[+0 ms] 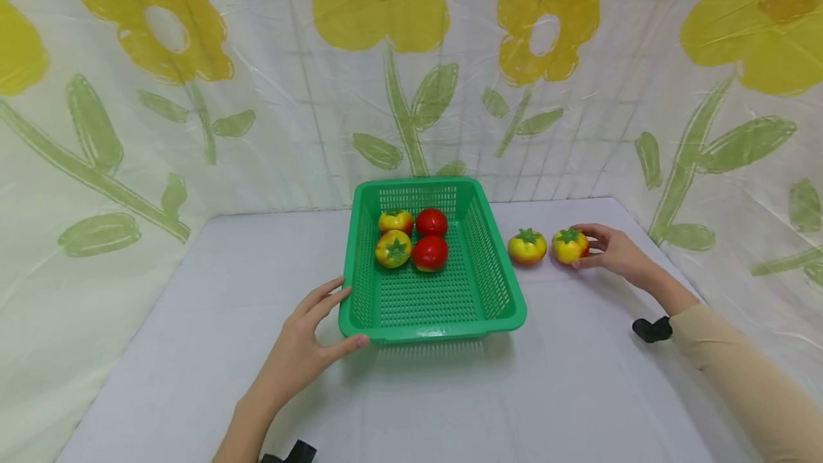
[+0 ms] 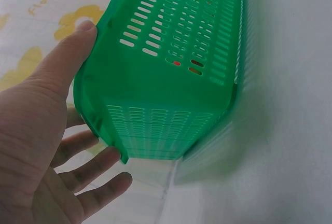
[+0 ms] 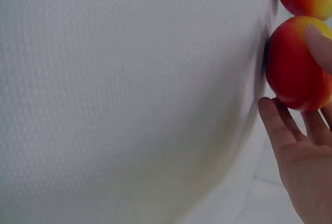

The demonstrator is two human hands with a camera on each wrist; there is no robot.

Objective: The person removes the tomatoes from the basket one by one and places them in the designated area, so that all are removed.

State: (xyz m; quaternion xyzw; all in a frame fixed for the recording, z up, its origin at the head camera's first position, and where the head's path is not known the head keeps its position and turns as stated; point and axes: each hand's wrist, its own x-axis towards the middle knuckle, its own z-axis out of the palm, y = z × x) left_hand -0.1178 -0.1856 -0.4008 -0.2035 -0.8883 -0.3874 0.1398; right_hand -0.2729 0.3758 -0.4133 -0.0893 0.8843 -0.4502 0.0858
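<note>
A green plastic basket (image 1: 424, 331) stands on the table. Its near left corner is touched by my left hand (image 1: 302, 345), thumb on the front rim and spread fingers along the left side. The left wrist view shows the thumb (image 2: 78, 47) against the rim, the other fingers loosely extended beyond it. Right of the basket, my right hand (image 1: 614, 254) grips a yellow-and-red tomato (image 1: 567, 249) with a green leafy top, thumb on one side and fingers on the other. That tomato (image 3: 295, 68) rests on the table. Beside it sits a similar tomato (image 1: 527, 249).
Inside the basket, toward the back left, lie two yellow-red tomatoes (image 1: 393, 250) and two red tomatoes (image 1: 429, 254). A white cloth covers the table (image 1: 437, 413). Behind and at the sides hangs a curtain (image 1: 270, 141) printed with yellow flowers.
</note>
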